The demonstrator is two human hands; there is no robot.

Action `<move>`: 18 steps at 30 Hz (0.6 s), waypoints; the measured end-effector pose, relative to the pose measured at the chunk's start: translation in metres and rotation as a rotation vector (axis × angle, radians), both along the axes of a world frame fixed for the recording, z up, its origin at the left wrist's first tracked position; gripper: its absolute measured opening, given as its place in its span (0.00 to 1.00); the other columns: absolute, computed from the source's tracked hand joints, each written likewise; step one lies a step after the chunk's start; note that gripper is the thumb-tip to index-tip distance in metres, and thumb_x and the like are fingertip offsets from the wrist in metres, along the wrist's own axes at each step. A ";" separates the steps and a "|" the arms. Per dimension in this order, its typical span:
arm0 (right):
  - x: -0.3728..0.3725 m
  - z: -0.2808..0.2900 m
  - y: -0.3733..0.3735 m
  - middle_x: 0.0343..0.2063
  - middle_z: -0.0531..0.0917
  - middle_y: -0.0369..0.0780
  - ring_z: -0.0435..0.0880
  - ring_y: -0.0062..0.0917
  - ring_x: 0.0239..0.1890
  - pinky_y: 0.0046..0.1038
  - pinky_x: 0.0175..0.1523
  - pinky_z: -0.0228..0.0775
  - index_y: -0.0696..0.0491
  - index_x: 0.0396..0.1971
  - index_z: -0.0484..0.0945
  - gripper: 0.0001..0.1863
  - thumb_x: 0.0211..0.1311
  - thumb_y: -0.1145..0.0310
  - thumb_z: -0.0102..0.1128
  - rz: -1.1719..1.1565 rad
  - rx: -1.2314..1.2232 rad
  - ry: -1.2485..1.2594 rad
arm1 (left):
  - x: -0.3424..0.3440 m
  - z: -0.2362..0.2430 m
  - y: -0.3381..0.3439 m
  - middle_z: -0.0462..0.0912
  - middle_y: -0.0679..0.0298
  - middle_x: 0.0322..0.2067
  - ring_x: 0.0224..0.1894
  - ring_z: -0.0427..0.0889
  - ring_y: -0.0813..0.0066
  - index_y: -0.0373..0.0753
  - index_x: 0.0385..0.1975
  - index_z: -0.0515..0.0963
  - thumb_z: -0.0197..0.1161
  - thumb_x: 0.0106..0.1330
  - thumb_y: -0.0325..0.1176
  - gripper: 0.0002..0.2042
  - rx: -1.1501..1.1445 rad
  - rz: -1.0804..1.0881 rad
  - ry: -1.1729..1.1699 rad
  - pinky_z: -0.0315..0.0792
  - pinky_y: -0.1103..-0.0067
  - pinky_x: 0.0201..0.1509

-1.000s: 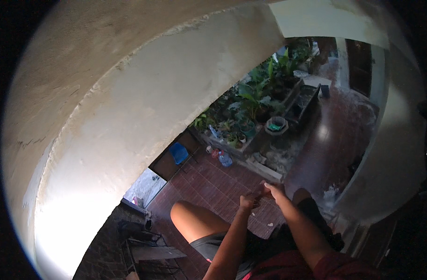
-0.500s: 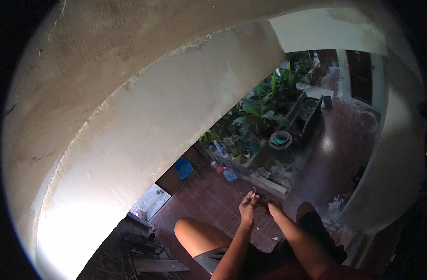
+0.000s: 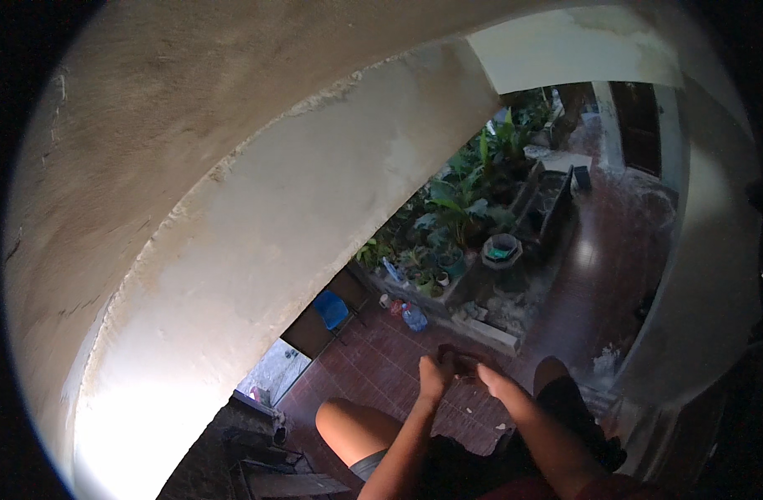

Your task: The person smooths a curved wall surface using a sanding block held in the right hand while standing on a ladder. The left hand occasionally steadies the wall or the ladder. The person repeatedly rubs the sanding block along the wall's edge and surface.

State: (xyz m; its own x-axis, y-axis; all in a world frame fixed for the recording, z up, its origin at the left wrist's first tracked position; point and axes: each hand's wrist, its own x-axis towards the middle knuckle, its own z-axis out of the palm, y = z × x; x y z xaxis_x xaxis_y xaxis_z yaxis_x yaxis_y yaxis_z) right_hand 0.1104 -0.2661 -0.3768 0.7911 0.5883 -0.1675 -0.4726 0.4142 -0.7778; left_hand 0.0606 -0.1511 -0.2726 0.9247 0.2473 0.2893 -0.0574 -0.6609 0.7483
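Observation:
In front of my knees, my two hands come close together over the red tiled floor (image 3: 381, 354). My left hand (image 3: 435, 375) is closed, its fingers curled toward the right hand. My right hand (image 3: 494, 379) reaches in from the other side, its fingers bent inward and deep in shadow. Between them the fingers overlap in a dark patch, and whatever they hold cannot be made out. Both forearms rise from the lower edge between my bent legs.
Across the frame runs a thick pale plastered beam (image 3: 256, 200). Beyond are a planted bed (image 3: 456, 200), an octagonal pot (image 3: 502, 250), a dark trough (image 3: 544, 204), a blue chair (image 3: 331, 309) and a clear plastic bottle (image 3: 414, 317). Small pale scraps (image 3: 501, 427) dot the floor.
My left hand has moved slightly left and down, turning its fingers toward the right hand. The thin pale curved piece that stuck up from it no longer shows. The view has shifted slightly.

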 end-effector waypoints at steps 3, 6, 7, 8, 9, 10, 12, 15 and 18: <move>-0.004 0.024 -0.003 0.38 0.78 0.37 0.77 0.23 0.36 0.25 0.38 0.72 0.55 0.48 0.70 0.16 0.61 0.67 0.48 -0.017 -0.038 0.017 | -0.015 0.045 0.004 0.80 0.57 0.21 0.24 0.81 0.68 0.26 0.27 0.76 0.58 0.53 0.29 0.10 -0.043 -0.112 0.036 0.71 0.77 0.28; -0.004 0.042 -0.008 0.39 0.77 0.36 0.75 0.20 0.39 0.24 0.42 0.69 0.55 0.46 0.72 0.17 0.58 0.65 0.53 0.040 -0.064 -0.201 | -0.027 0.077 0.006 0.81 0.60 0.24 0.22 0.77 0.79 0.30 0.29 0.78 0.57 0.55 0.24 0.06 -0.258 -0.238 0.073 0.72 0.81 0.26; -0.005 0.047 -0.009 0.38 0.77 0.36 0.75 0.19 0.38 0.23 0.41 0.68 0.54 0.45 0.72 0.17 0.57 0.64 0.54 0.076 -0.044 -0.321 | -0.028 0.085 0.005 0.81 0.61 0.23 0.23 0.77 0.80 0.29 0.29 0.78 0.57 0.55 0.23 0.05 -0.173 -0.208 0.062 0.72 0.82 0.26; -0.005 0.053 -0.010 0.38 0.77 0.36 0.74 0.19 0.37 0.23 0.41 0.67 0.55 0.45 0.72 0.17 0.57 0.64 0.55 0.091 -0.145 -0.354 | -0.029 0.091 0.005 0.80 0.61 0.22 0.23 0.77 0.80 0.29 0.29 0.77 0.56 0.55 0.23 0.05 -0.093 -0.203 0.027 0.71 0.83 0.26; -0.005 0.059 -0.011 0.38 0.77 0.35 0.74 0.19 0.36 0.22 0.40 0.67 0.55 0.45 0.72 0.18 0.56 0.63 0.56 0.119 -0.207 -0.397 | -0.029 0.095 0.004 0.80 0.62 0.20 0.23 0.77 0.80 0.29 0.28 0.77 0.56 0.55 0.22 0.05 -0.004 -0.162 0.071 0.71 0.84 0.26; -0.006 0.065 -0.010 0.37 0.77 0.35 0.74 0.18 0.35 0.22 0.39 0.66 0.55 0.44 0.73 0.18 0.55 0.63 0.57 0.151 -0.273 -0.439 | -0.030 0.097 0.002 0.80 0.62 0.22 0.24 0.77 0.81 0.30 0.30 0.77 0.57 0.55 0.23 0.06 -0.088 -0.163 0.019 0.71 0.84 0.27; -0.009 0.077 -0.007 0.37 0.77 0.34 0.73 0.18 0.32 0.21 0.37 0.64 0.55 0.45 0.72 0.18 0.56 0.63 0.56 0.132 -0.301 -0.377 | -0.032 0.096 -0.003 0.80 0.64 0.24 0.27 0.76 0.82 0.30 0.34 0.77 0.59 0.54 0.23 0.08 -0.219 -0.050 0.057 0.71 0.85 0.30; -0.014 0.090 -0.001 0.33 0.76 0.32 0.70 0.16 0.27 0.19 0.33 0.62 0.54 0.41 0.73 0.14 0.58 0.62 0.53 0.024 -0.280 -0.145 | -0.036 0.088 -0.010 0.81 0.63 0.31 0.32 0.77 0.80 0.29 0.40 0.76 0.64 0.53 0.24 0.14 -0.398 -0.159 -0.167 0.71 0.83 0.38; -0.018 0.094 0.004 0.28 0.73 0.30 0.66 0.15 0.24 0.20 0.33 0.62 0.51 0.38 0.74 0.14 0.59 0.57 0.50 0.070 -0.071 -0.054 | -0.040 0.084 -0.009 0.76 0.60 0.44 0.45 0.72 0.77 0.31 0.47 0.72 0.62 0.54 0.23 0.18 -0.367 -0.240 -0.207 0.66 0.80 0.49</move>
